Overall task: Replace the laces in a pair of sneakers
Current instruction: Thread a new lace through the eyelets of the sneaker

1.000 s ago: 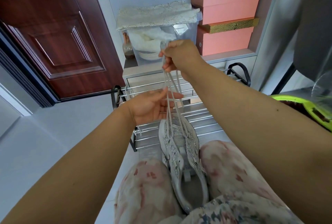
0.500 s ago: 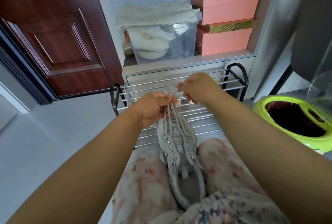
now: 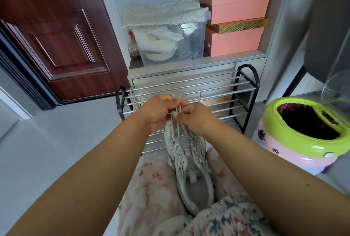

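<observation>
A white and silver sneaker (image 3: 189, 162) lies between my knees, toe pointing away from me. Its pale grey lace (image 3: 177, 116) rises from the eyelets in several strands to my hands, which meet just above the toe. My left hand (image 3: 158, 112) grips the bundled strands in curled fingers. My right hand (image 3: 197, 117) pinches strands right beside it. A loose lace end (image 3: 132, 99) hangs over the rack to the left.
A black and chrome shoe rack (image 3: 217, 91) stands just beyond my hands. Behind it are a grey cabinet (image 3: 164, 80) with a clear storage box (image 3: 170, 42) and stacked pink boxes (image 3: 236, 18). A green and pink bin (image 3: 306, 131) sits at the right, a dark red door (image 3: 56, 37) at the left.
My right hand has come down from high above the shoe to meet my left hand near the toe. The long taut lace strands are now gathered short between both hands.
</observation>
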Available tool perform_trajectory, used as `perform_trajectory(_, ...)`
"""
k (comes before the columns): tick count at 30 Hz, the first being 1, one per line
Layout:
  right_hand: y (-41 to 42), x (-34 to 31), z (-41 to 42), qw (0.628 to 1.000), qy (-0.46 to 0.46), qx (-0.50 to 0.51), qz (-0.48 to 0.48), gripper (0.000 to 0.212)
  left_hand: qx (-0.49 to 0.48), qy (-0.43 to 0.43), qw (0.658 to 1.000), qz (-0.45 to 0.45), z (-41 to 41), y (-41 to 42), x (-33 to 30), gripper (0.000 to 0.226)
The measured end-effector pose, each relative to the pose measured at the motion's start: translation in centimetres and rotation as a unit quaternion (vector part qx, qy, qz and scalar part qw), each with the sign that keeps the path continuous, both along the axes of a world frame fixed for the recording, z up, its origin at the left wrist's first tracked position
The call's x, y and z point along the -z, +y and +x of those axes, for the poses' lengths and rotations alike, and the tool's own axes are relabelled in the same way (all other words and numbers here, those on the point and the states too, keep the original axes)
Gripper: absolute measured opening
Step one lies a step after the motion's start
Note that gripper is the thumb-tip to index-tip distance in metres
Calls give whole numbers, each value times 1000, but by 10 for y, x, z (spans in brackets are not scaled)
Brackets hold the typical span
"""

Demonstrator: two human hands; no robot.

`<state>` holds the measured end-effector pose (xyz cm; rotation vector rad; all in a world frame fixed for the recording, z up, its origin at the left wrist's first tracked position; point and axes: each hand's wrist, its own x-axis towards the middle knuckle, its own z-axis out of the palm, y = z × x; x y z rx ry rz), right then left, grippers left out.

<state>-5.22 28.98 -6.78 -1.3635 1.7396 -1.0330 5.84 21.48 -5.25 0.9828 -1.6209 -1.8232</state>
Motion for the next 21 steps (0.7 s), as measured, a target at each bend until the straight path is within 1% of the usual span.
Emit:
perform_trajectory(3, 1, -2, -1, 1000, -6, -3, -17, 36, 4, 6, 1000, 0, 2, 0, 0, 22)
perform_trajectory(10, -3, -6, -5, 999, 33, -4, -43, 31, 31, 7, 999, 30, 9, 2, -8, 24)
perform_trajectory(12, -4, -8, -5, 998, 31, -1, -47, 31, 50, -10, 998, 45, 15, -1, -9, 35)
perform_trajectory(15, -9, -13, -7, 998, 13, 9, -64, 34, 79, -27, 991, 106, 23, -9, -7, 58)
perform_trajectory(16, -11, -16, -7, 997, 13, 9, -69, 34, 85, -34, 990, 112, 26, -10, -4, 58)
perform_trajectory(17, -12, -20, -7, 997, 14, 6, -73, 35, 88, -46, 990, 103, 27, -10, -2, 51)
perform_trajectory(18, -13, -24, -6, 997, 11, 4, -76, 34, 90, -65, 991, 78, 27, -9, -1, 39)
perform_trajectory(20, -14, -34, -6, 996, -6, 3, -85, 31, 97, -115, 989, -3, 28, -4, 4, 19)
perform_trajectory(21, -15, -40, -6, 996, -15, 5, -93, 31, 106, -143, 983, -48, 28, 0, 6, 18)
